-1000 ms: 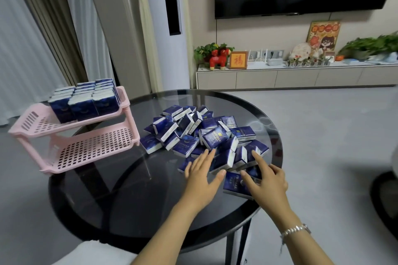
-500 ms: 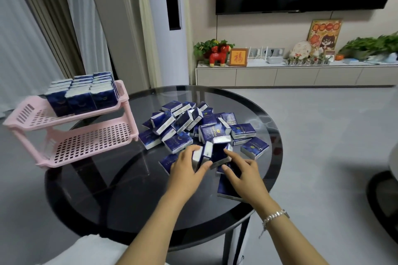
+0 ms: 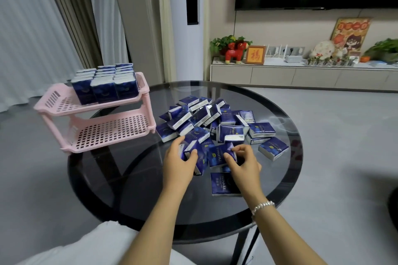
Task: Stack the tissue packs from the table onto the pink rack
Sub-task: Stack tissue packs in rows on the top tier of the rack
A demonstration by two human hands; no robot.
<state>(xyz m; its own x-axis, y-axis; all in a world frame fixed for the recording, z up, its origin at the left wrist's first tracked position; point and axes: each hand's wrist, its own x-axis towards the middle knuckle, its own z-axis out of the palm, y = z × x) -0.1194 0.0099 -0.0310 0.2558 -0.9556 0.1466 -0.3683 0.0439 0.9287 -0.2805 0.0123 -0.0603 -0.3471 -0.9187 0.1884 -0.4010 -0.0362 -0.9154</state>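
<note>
packs (image 3: 217,123) heaped mid-tabletop (image 3: 137,178), rack (image 3: 101,131) off toward far left edge. left hand (image 3: 178,164) fingers curled round upright packs; right hand (image 3: 242,162) pinching one flat pack, long axis toward rack. left hand nearer the rack, likelier carrier.

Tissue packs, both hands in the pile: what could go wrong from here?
1. The left hand and right hand grip several tissue packs at once, some tilted; one may slip out on the way to the pink rack.
2. The rack's top shelf already carries upright rows of stacked packs; pushing more in could topple them.
3. One lone pack lies nearer the glass table's right edge; a sweeping arm might knock it off.
</note>
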